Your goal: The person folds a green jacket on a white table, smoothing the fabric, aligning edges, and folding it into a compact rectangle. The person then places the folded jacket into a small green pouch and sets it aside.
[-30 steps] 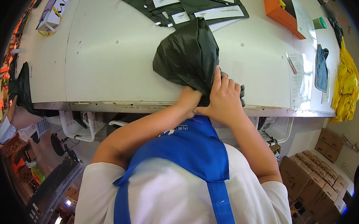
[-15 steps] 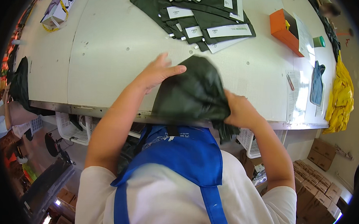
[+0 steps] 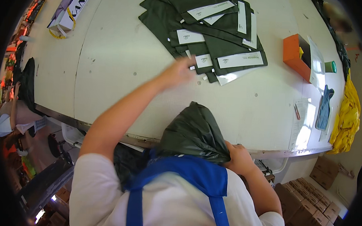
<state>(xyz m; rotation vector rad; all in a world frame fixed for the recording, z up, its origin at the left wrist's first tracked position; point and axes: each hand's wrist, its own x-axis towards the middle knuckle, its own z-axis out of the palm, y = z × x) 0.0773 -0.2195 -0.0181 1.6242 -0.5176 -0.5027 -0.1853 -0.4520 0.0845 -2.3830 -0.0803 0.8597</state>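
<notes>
The right hand (image 3: 240, 159) is curled around the right corner of the dark green bag (image 3: 194, 131), at the near edge of the desk (image 3: 119, 49). The left hand (image 3: 178, 73) is nearer the flat green pouches (image 3: 211, 29), lying rightward, toward the far edge; blur hides its opening and hold.

My left grip (image 3: 178, 73) has left the cloth (image 3: 193, 131). One second ago it was largely hidden by the cloth; half a second ago it stood in view, thumb at the cloth's upper left side. It is now extended forward across the bench (image 3: 112, 106) to the near-left corner of the pouches (image 3: 240, 61); motion blur prevents me from confirming contact. The cloth has moved toward the body and now overlaps the apron (image 3: 186, 172) at the bench edge. My right grip (image 3: 240, 158) has come back with it. More of the pouches shows in my view.
</notes>
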